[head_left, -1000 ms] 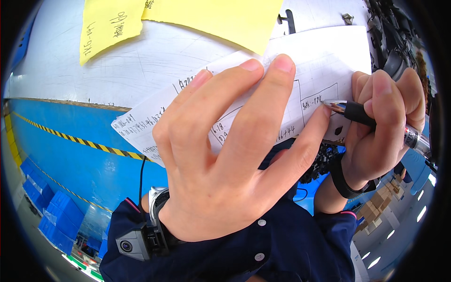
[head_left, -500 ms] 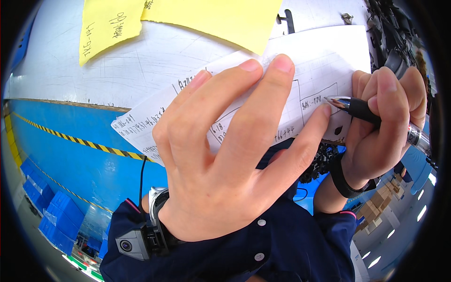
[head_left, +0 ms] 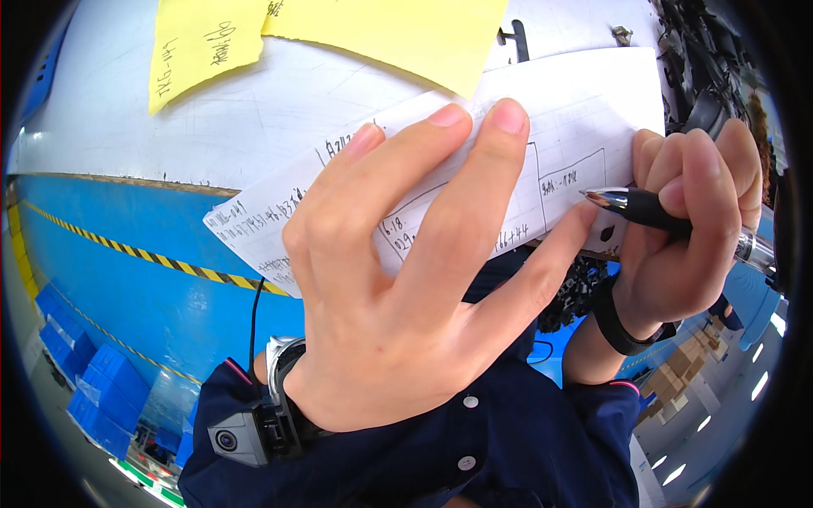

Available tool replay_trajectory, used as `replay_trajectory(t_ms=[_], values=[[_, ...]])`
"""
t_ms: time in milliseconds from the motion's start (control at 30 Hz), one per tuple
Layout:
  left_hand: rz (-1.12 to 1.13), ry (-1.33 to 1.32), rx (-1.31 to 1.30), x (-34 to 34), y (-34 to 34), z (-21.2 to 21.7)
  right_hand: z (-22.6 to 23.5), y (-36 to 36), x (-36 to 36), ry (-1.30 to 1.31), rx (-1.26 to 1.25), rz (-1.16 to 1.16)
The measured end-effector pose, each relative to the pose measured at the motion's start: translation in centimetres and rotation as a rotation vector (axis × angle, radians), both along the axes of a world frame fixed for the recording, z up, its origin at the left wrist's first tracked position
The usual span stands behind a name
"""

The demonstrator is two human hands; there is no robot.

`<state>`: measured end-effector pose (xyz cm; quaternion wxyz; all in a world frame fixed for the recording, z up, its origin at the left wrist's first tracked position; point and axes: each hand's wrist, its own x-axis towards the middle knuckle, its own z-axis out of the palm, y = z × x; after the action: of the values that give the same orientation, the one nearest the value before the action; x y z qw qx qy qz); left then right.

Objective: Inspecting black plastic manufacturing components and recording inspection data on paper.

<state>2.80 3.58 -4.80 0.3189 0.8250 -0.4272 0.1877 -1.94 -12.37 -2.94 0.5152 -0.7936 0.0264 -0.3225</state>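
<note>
A white sheet of paper [head_left: 622,93] with handwriting and drawn boxes lies on the white tabletop. My left hand [head_left: 406,262] rests flat over its middle, fingers spread, hiding part of the writing. In my right hand [head_left: 694,212] is a pen [head_left: 648,207] with a black grip and a silver tip, pinched between the fingers. The tip is close to the left thumb's end, just below a written line in a drawn box; whether it touches the paper I cannot tell.
Two yellow paper pieces [head_left: 381,38] with writing lie beyond the sheet. A small black part [head_left: 518,41] and a heap of black parts [head_left: 699,68] are at the far right. Yellow-black striped tape [head_left: 152,254] crosses the blue surface; blue boxes [head_left: 110,389] stand at lower left.
The pen tip has moved slightly down, away from the end of the written line. My left hand and the sheet have hardly moved.
</note>
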Motion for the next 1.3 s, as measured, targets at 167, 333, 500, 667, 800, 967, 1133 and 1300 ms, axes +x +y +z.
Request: replay_trajectory(t_ms=[167,333,500,667,800,967,1133,1300], values=[[-0.025,0.098,0.006,0.0,1.4,-0.7,1.3,0.9,0.6,0.137,0.088,0.086],[-0.121,0.206,0.137,0.3,2.1,0.8,1.5,1.1,0.5,-0.067,-0.026,-0.1],[-0.162,0.251,0.099,0.5,2.7,2.8,5.5,1.2,0.0,-0.214,0.248,-0.138],[-0.029,0.121,-0.046,1.4,5.3,5.2,6.2,-0.1,-2.0,-0.389,0.25,-0.293],[0.242,0.054,-0.31,2.3,7.6,2.9,5.7,-1.1,-3.3,-0.388,0.143,-0.442],[0.212,0.245,-0.503,-0.3,8.1,4.0,6.0,-1.8,-3.3,-0.463,0.405,-0.294],[-0.398,0.697,-0.399,-4.0,2.4,6.2,7.0,-2.2,-3.5,-0.572,0.725,0.106],[-0.793,0.67,-0.485,-7.8,-5.8,5.0,7.5,-1.3,-4.0,-0.74,0.652,0.04]])
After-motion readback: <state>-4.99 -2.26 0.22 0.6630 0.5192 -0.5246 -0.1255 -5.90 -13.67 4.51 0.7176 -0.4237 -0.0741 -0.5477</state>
